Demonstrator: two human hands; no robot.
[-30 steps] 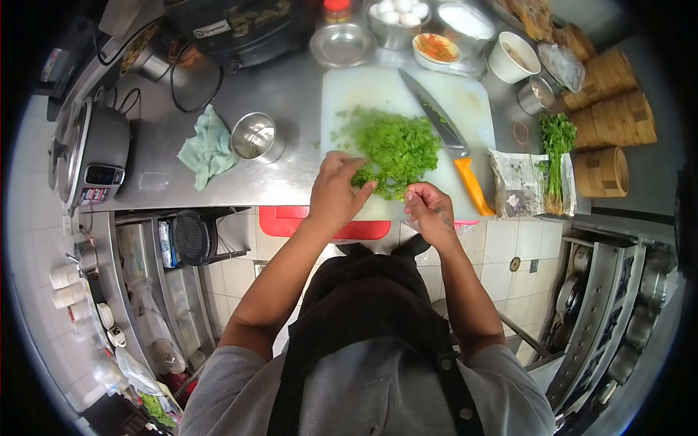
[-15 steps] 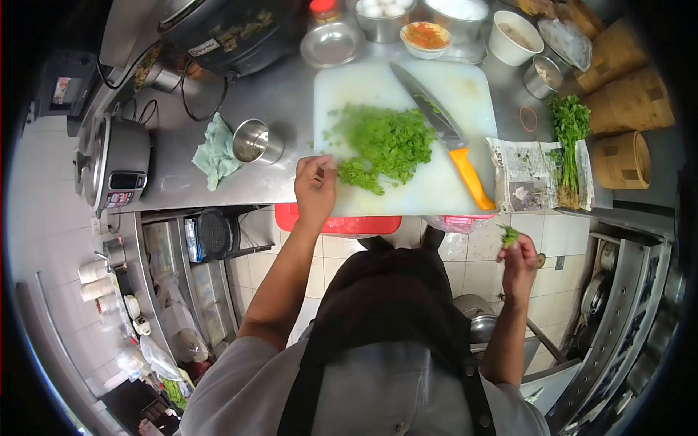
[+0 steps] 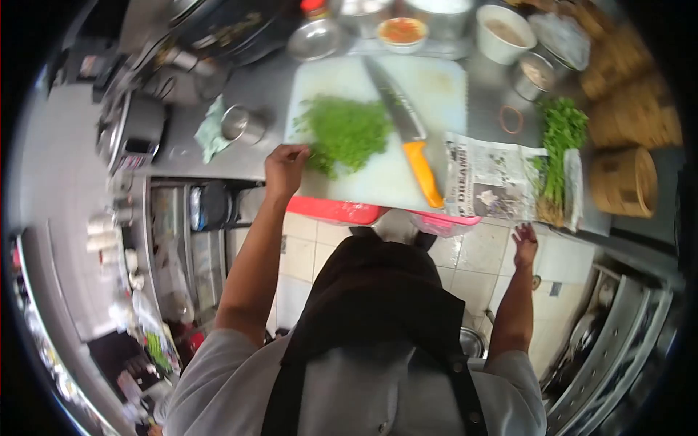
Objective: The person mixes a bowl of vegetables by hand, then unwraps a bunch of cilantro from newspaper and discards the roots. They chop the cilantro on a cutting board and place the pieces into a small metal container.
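My left hand is at the left edge of the white cutting board, its fingers drawn together in a pinch. Whether anything is between those fingertips I cannot make out. Right beside them lies a loose pile of chopped green herbs, blurred by motion. A large knife with an orange handle rests on the board, right of the pile. Low at the right, off the counter's front edge, my right hand has its fingers spread and holds nothing visible. Above it, a bunch of leafy herbs with roots lies on newspaper.
Left of the board stand a metal cup and a green cloth. Along the back are a metal dish, a bowl of orange-red food and a white tub. Bamboo steamers line the right side.
The small green sprig that was in my right hand is gone from it, and its fingers have spread. The whole view has shifted; my left hand stays by the chopped herbs.
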